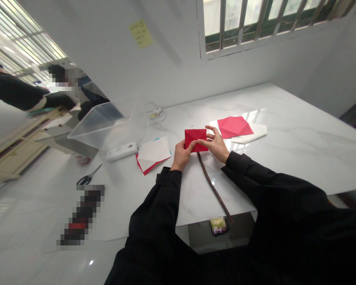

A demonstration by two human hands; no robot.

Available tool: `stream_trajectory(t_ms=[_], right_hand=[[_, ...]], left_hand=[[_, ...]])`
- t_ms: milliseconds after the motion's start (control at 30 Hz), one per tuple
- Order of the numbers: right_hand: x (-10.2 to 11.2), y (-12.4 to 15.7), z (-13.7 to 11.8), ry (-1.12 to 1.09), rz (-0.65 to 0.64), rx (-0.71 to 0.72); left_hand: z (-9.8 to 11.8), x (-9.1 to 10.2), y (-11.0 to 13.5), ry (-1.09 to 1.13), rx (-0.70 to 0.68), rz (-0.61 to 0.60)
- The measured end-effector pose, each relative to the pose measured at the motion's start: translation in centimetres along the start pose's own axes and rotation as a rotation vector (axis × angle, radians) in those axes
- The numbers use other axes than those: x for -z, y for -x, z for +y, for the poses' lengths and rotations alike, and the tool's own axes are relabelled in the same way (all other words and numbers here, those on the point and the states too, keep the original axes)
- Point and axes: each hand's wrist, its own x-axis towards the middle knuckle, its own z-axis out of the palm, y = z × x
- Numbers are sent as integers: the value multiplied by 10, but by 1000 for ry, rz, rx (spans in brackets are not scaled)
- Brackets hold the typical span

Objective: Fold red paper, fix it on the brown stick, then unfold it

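Paper, red and folded rectangular, is clamped by left hand and right hand over the white marbled surface, both thumbs seemingly keeping its flap flat.

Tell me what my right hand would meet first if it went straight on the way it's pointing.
Most likely the red folded paper, which your right hand touches now; what lies beyond is harder to judge, as depth is unclear.

The red envelope hides most fingers of the left hand, and the yellow note is illegible.
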Motion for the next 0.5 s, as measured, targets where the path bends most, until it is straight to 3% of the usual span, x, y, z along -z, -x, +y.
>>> stream_trajectory(t_ms=[500], right_hand=[[-1,-1,-2,-27,-84,65]], left_hand=[[-8,2,-4,8,2,26]])
